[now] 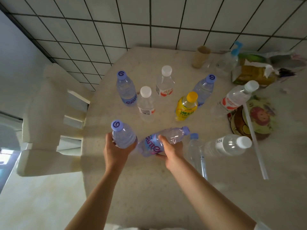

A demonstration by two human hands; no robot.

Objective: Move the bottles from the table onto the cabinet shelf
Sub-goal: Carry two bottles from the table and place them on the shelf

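Your left hand (114, 151) is wrapping its fingers (109, 138) around an upright purple-capped bottle (123, 136) near the surface's (149, 188) left edge. Your right hand (171, 151) is gripping a tilted purple-label bottle (159, 143), thumb over the label, cap leaning away to the right. The two bottles are nearly touching at their lower ends; whether either is lifted off the surface cannot be told.

Farther out, two more purple-capped bottles (126, 88) (204, 87) are standing on the surface, with two white-capped bottles (146, 102) (165, 82) and a yellow bottle (186, 106) between them. To the right, a red-label bottle (235, 97), a clear white-capped bottle (227, 145) and a slim blue-capped bottle (196, 153) are standing well apart from those. A paper cup (200, 56) is sitting near the tiled wall (149, 22), and a cream chair (49, 117) is standing just beside the surface's left edge.
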